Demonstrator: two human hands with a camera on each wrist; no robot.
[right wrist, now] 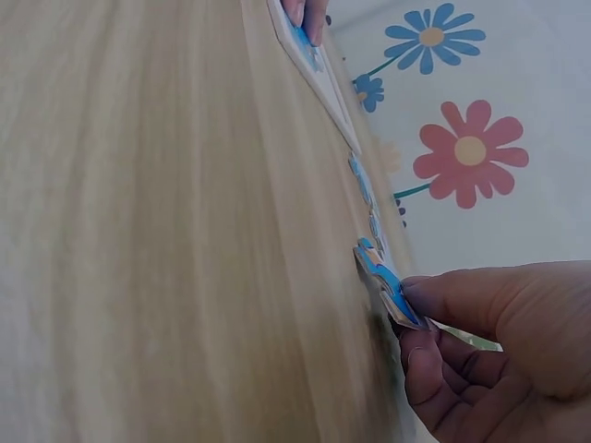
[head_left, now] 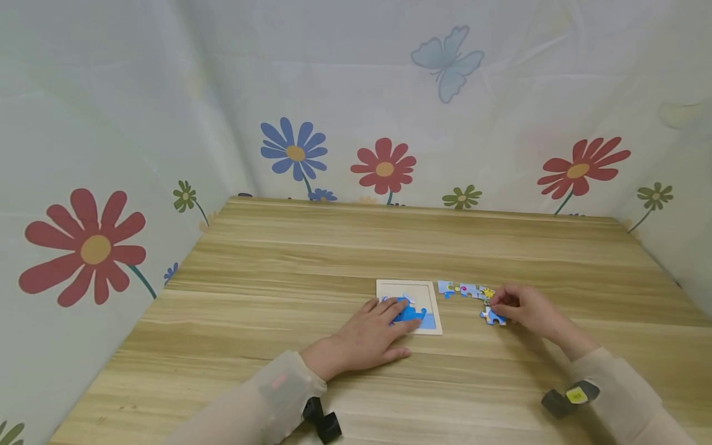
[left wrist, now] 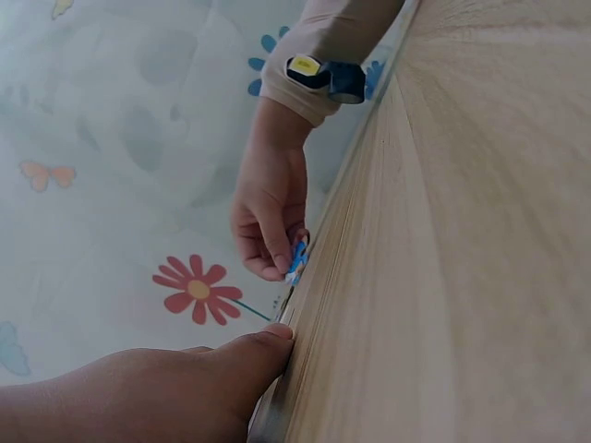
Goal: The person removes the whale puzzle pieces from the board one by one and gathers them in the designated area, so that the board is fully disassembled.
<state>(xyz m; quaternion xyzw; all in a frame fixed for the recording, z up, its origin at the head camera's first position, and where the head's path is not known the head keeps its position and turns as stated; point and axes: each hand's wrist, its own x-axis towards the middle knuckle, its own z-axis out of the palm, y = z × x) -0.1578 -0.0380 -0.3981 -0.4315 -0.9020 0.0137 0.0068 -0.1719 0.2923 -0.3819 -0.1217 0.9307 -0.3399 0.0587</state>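
Note:
My right hand (head_left: pixel 525 309) pinches a blue jigsaw puzzle piece (right wrist: pixel 390 286) between thumb and fingers. The piece is tilted, lifted along one side close over the table in the right wrist view. My left hand (head_left: pixel 367 334) lies with spread, fairly straight fingers over a square wooden puzzle tray (head_left: pixel 436 309). Its fingertips rest on the blue pieces (head_left: pixel 427 321) set in the tray's lower part and hide some of them. Pale bare backing shows in the upper part of the tray.
Several loose puzzle pieces (head_left: pixel 469 290) lie in a row right of the tray, reaching to my right hand. The wooden table (head_left: pixel 311 247) ends at a flower-printed curtain (head_left: pixel 334 80) behind. A dark wrist camera (head_left: pixel 322 420) sits on each sleeve.

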